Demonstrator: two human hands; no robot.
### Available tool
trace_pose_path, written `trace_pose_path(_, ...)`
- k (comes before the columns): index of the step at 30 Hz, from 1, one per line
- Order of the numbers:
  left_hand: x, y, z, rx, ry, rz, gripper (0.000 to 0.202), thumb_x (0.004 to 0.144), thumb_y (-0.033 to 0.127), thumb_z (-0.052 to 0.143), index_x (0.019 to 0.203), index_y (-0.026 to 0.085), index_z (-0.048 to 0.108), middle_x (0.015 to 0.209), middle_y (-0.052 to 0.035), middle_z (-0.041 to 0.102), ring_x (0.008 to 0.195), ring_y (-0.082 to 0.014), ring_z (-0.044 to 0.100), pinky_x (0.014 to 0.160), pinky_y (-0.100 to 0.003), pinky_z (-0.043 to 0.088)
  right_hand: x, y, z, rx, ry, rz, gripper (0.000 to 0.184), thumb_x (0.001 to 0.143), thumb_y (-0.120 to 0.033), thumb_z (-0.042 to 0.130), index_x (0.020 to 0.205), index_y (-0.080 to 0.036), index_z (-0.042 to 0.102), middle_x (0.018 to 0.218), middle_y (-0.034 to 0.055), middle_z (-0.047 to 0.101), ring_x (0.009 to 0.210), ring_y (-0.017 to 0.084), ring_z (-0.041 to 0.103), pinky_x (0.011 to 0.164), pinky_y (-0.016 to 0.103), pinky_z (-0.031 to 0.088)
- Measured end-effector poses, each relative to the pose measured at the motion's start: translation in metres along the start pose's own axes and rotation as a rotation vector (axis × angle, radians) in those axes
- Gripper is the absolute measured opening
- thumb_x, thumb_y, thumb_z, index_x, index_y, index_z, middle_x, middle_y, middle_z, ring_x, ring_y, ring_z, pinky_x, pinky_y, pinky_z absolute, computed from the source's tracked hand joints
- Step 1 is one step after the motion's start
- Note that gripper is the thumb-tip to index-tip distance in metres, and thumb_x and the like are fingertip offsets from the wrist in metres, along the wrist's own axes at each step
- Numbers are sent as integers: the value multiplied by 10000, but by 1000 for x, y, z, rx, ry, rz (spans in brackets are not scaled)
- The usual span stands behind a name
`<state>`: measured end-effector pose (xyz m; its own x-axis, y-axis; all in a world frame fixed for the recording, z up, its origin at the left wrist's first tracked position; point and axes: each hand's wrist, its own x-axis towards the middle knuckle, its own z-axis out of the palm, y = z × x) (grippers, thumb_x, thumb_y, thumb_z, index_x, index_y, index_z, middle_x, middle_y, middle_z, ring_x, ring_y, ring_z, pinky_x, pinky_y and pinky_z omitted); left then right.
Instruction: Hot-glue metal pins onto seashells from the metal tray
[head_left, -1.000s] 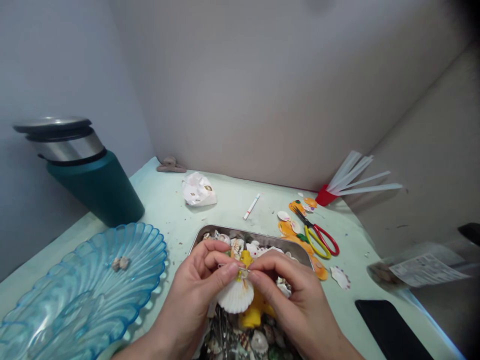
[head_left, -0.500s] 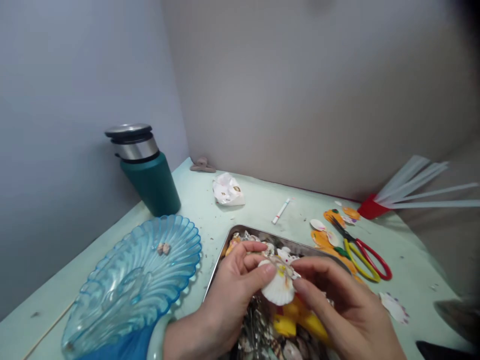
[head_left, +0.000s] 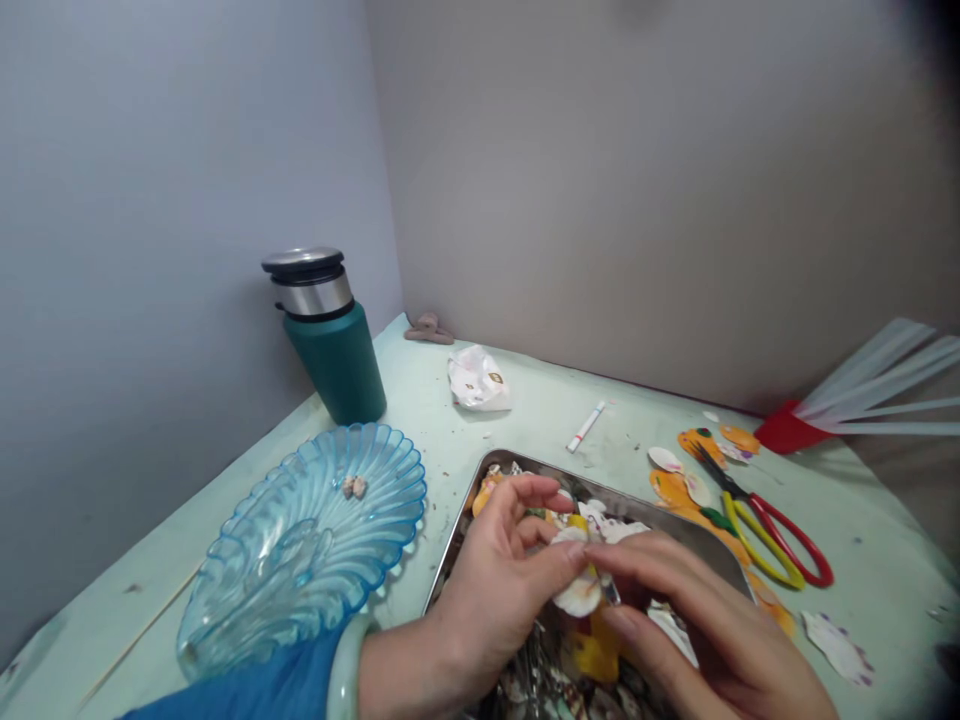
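A white scallop shell (head_left: 577, 597) with yellow on it is held over the metal tray (head_left: 456, 540). My left hand (head_left: 499, 590) pinches its upper edge between thumb and fingers. My right hand (head_left: 705, 620) meets the shell's right side, index fingertip against it and thumb just below. A small greyish bit shows between those right fingertips, too small to name. Under the hands the tray is full of mixed shells, with a yellow piece (head_left: 596, 650) among them. Both hands hide much of the tray.
Left of the tray stands a blue scalloped dish (head_left: 390, 470) with small shells (head_left: 354, 487), before a green bottle (head_left: 337, 365). Crumpled white packaging (head_left: 476, 380) and a white stick (head_left: 586, 427) lie behind. Scissors (head_left: 757, 520) rest over orange cutouts; a red cup (head_left: 791, 428) holds translucent strips.
The shell has turned and tilted in my left fingers. My right index finger has come round onto its front near the left thumb. The whole view has shifted, so things sit farther right.
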<state>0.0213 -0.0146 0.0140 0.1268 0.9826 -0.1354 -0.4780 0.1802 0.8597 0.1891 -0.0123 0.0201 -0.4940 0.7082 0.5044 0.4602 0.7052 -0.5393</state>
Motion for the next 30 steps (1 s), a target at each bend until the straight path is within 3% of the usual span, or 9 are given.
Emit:
trace_pose_path(5, -4, -2, 1, -25, -75, -33, 393, 787, 299, 652, 1094, 162, 449, 1021, -79, 579, 896, -144, 556, 810, -297, 417, -1, 0, 0, -50, 88, 15, 243, 860, -173, 534, 1081, -269, 561, 980, 32, 654, 876, 160, 635, 724, 216, 528)
trace_pose_path(9, -6, -3, 3, -53, -128, -97, 504, 710, 303, 728, 1108, 176, 446, 959, -58, 591, 853, -158, 588, 782, -302, 434, -3, -2, 3, -14, 65, 17, 340, 861, -152, 523, 1180, -268, 540, 1055, 66, 634, 912, 189, 621, 736, 268, 520)
trace_pose_path(11, -7, -2, 4, -65, -131, -123, 470, 739, 320, 698, 1110, 179, 445, 929, -51, 599, 797, -156, 603, 742, -303, 446, -3, -3, 5, 4, 81, 30, 349, 862, -128, 513, 1186, -256, 539, 1049, 71, 626, 923, 188, 611, 755, 276, 511)
trace_pose_path(14, -9, 1, 5, -76, -130, -175, 396, 835, 366, 569, 1159, 180, 437, 868, -46, 616, 654, -147, 609, 680, -327, 459, -3, -5, 5, 6, 183, 81, 332, 859, -114, 520, 1167, -234, 541, 894, 42, 620, 798, 154, 602, 686, 251, 495)
trace_pose_path(17, -9, 3, 7, -136, -149, -205, 369, 893, 384, 443, 1177, 147, 451, 785, -73, 632, 682, -187, 612, 644, -331, 466, 1, -5, 4, -20, 306, 163, 241, 853, -131, 547, 1076, -215, 579, 855, 30, 593, 730, 137, 575, 657, 250, 472)
trace_pose_path(21, -8, 4, 7, -208, -146, -232, 351, 907, 372, 410, 1158, 143, 498, 790, -85, 628, 681, -183, 603, 586, -297, 462, 6, -5, 3, 47, 263, 194, 104, 859, -139, 543, 899, -197, 620, 816, 25, 603, 762, 143, 574, 685, 259, 451)
trace_pose_path(26, -6, 3, 8, -232, -128, -248, 362, 900, 385, 422, 1152, 145, 521, 783, -73, 612, 621, -161, 590, 558, -288, 460, 6, -8, 4, 166, 231, 221, 93, 851, -141, 552, 808, -182, 623, 759, 21, 607, 726, 142, 571, 654, 254, 446)
trace_pose_path(30, -6, 2, 8, -208, -135, -240, 368, 897, 389, 426, 1162, 146, 501, 768, -72, 613, 637, -174, 594, 554, -296, 467, 5, -8, 4, 223, 190, 337, 174, 869, -199, 529, 710, -186, 598, 699, 16, 591, 673, 151, 556, 601, 265, 432)
